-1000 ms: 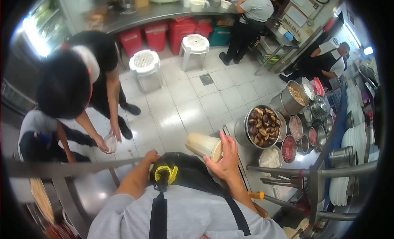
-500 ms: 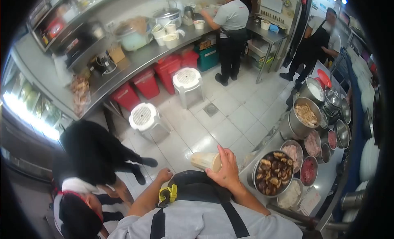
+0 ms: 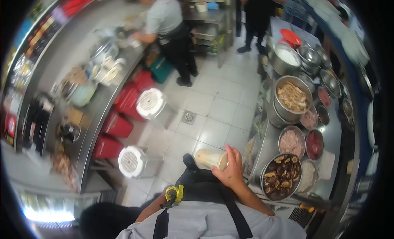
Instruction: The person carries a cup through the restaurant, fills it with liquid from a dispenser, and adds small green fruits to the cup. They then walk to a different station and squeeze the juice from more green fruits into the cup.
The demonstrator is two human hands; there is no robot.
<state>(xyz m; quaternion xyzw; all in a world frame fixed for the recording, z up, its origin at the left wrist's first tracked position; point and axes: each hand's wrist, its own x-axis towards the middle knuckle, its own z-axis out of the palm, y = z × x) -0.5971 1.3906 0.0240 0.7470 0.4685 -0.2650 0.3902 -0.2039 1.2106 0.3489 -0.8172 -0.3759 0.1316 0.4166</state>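
Cream container (image 3: 208, 158) in right hand (image 3: 230, 170), one end pinched between thumb and fingers (image 3: 232, 157); left hand hidden, cannot tell fingers.

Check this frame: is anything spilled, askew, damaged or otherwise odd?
Nothing plainly stands out. The white stools stand upright and no spill shows on the tiled floor. The right hand holds a container tilted, with nothing seen pouring out. Blur hides detail on the left counter.

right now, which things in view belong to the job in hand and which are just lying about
Likely in the job:
cream cylindrical container, held in the right hand

Probably just about:
white stools
red bins
teal bin
mushrooms
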